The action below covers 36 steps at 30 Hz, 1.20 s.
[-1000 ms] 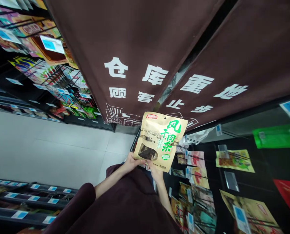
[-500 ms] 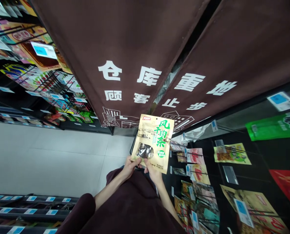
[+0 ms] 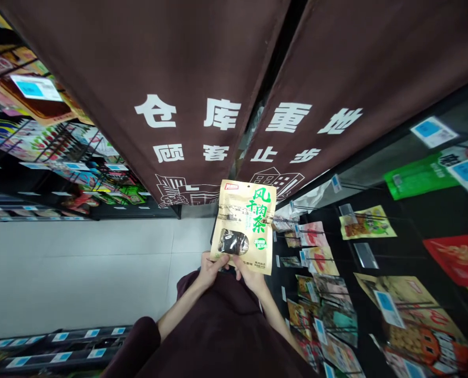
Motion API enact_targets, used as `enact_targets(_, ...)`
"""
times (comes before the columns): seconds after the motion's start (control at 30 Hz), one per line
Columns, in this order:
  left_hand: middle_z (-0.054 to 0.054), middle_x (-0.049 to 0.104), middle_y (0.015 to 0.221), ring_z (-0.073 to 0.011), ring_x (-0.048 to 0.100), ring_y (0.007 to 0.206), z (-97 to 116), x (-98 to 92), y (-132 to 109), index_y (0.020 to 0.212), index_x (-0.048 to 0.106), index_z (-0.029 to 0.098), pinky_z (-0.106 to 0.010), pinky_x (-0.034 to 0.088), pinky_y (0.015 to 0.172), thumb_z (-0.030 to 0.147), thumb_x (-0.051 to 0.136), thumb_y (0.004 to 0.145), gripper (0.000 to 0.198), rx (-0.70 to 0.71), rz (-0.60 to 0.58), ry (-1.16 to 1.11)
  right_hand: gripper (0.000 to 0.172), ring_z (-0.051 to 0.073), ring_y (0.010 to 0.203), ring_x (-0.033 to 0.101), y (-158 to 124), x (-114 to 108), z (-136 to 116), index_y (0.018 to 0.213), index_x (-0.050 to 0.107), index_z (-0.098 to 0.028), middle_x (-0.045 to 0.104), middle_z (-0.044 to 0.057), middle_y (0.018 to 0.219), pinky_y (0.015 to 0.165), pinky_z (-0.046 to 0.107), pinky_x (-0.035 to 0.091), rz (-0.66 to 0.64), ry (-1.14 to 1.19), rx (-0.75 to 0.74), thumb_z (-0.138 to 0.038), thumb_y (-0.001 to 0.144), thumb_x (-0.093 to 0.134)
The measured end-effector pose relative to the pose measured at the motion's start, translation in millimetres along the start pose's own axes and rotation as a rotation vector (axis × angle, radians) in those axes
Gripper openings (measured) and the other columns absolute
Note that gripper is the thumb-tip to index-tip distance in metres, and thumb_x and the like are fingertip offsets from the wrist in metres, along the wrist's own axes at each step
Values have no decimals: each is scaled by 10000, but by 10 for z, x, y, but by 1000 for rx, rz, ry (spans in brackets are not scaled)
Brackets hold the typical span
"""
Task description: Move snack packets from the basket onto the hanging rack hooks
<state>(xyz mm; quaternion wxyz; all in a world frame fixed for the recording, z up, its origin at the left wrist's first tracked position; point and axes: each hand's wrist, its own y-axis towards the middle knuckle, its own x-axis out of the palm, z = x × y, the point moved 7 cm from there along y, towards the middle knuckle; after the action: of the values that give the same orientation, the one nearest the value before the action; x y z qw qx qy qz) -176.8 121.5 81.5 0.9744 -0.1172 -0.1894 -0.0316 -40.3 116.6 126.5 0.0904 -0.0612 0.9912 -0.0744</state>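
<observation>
I hold a tan snack pouch (image 3: pixel 245 226) upright in front of me, with green characters on it and a small clear window showing dark pieces. My left hand (image 3: pixel 209 272) pinches its lower left corner. My right hand (image 3: pixel 250 275) grips its bottom edge a little to the right. Both hands are closed on the pouch, side by side. Dark maroon sleeves cover my arms below.
A brown split curtain (image 3: pixel 186 79) with white characters hangs straight ahead. A black rack (image 3: pixel 391 247) on the right carries hanging snack bags and blue price tags. More stocked shelves (image 3: pixel 56 152) stand at the left, with pale floor tiles (image 3: pixel 84 273) between.
The view has swung a little, shifting the curtain and shelves left. The pouch stays in both hands and has turned slightly more upright.
</observation>
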Motion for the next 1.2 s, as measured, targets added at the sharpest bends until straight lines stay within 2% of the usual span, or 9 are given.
enact_targets(0.2,-46,618,551,-150,574,552,11,43,-15,540,658,117,-252,432,564,398,717,818,400,57,-46,20,569,133,466,573,-41,-47,-23,438,517,-243,529,-24,415,689,267,527,-19,12,32,-563,909,522)
enact_targets(0.37,-49,635,569,-139,564,532,-29,38,-45,603,681,107,-239,411,529,408,722,817,371,29,-48,-5,596,139,500,594,-46,-28,11,393,517,-244,529,-20,397,757,271,527,-25,44,71,-575,888,550)
enact_targets(0.53,-55,641,570,-130,549,503,-53,23,-61,665,701,91,-234,403,503,441,729,805,377,-8,-32,-51,528,137,469,571,-51,-7,131,466,580,-238,544,-33,396,703,276,529,-17,103,108,-571,876,579)
enact_targets(0.7,-45,620,548,-135,540,505,-29,13,-35,641,677,103,-249,393,520,459,685,842,409,-13,-30,-92,526,157,539,610,-40,19,120,513,603,-237,582,-18,440,797,315,534,-81,51,36,-552,924,512)
enact_targets(0.9,-23,586,518,-130,510,500,7,2,38,569,635,124,-258,380,536,480,677,842,450,-20,-10,-143,532,162,541,611,13,63,-4,508,592,-239,595,-3,481,736,313,544,-134,-33,-85,-497,958,473)
enact_targets(1.03,-10,567,508,-131,507,501,31,-3,73,560,635,133,-263,381,543,483,668,846,453,-2,-17,-174,524,158,524,610,44,82,-48,529,613,-234,584,-8,469,709,310,546,-142,-20,-93,-482,966,465)
enact_targets(1.2,-26,598,533,-138,517,521,-1,-66,82,561,653,131,-265,390,556,526,660,834,480,1,-27,-66,516,170,537,625,53,75,-22,535,622,-232,593,-1,459,733,327,557,-136,-13,-88,-480,962,473)
